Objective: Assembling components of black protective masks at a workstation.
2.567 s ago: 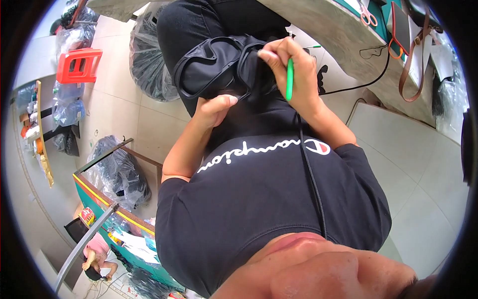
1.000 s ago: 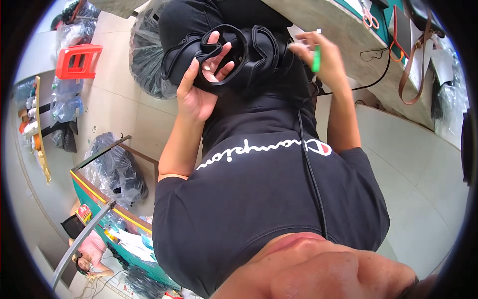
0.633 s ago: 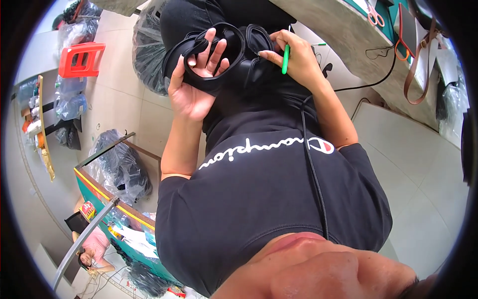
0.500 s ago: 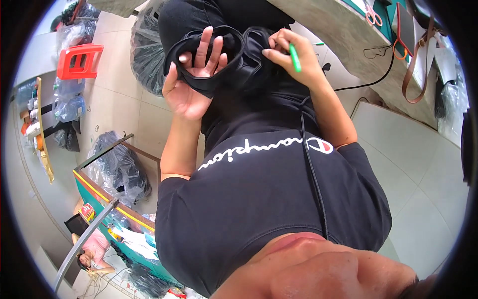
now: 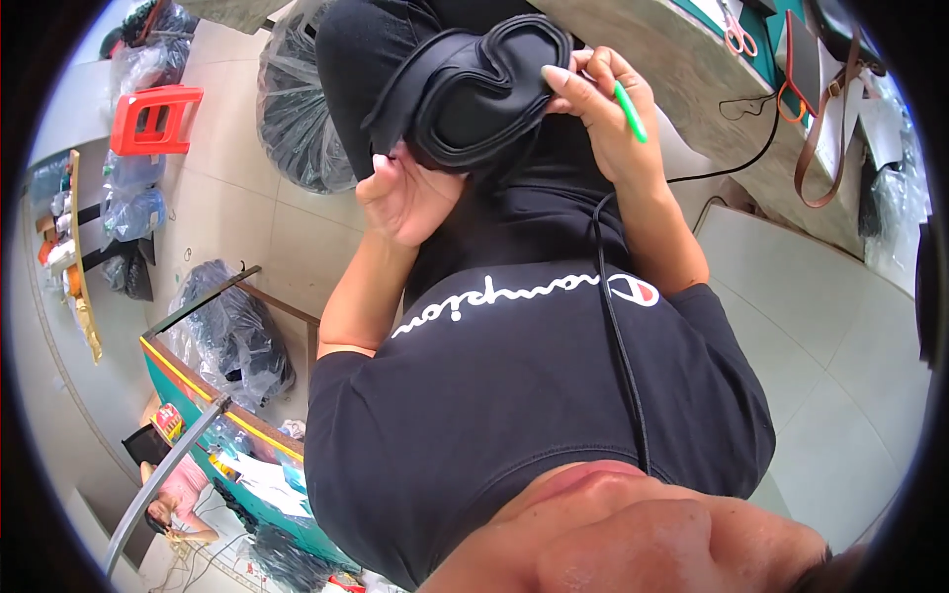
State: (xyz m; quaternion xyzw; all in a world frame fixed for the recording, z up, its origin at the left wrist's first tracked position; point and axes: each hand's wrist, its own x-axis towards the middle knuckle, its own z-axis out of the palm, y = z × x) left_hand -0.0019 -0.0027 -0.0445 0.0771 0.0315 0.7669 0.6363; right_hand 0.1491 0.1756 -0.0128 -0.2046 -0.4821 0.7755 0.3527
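Over my lap is a black padded sewn piece (image 5: 484, 104) with a curved, kidney-like outline and a raised seamed rim. A loose black strip hangs off its left side. My left hand (image 5: 410, 198) supports it from below, some fingers hidden behind it. At its right edge, my right hand (image 5: 608, 104) pinches the rim between thumb and fingers. The same hand keeps a slim green-handled tool (image 5: 630, 112) tucked across it, its tip hidden.
On the right a worktable (image 5: 732, 119) carries scissors (image 5: 736, 35) and a brown strap (image 5: 825, 148). A plastic-wrapped bundle (image 5: 297, 119) stands left of my legs, a red stool (image 5: 153, 121) beyond. Another person (image 5: 183, 494) sits at the lower left by a green-sided table (image 5: 188, 395).
The black piece has been turned so its rounded padded face shows. My left fingers have come out of its opening and now hold its lower edge. My right hand has shifted slightly right.
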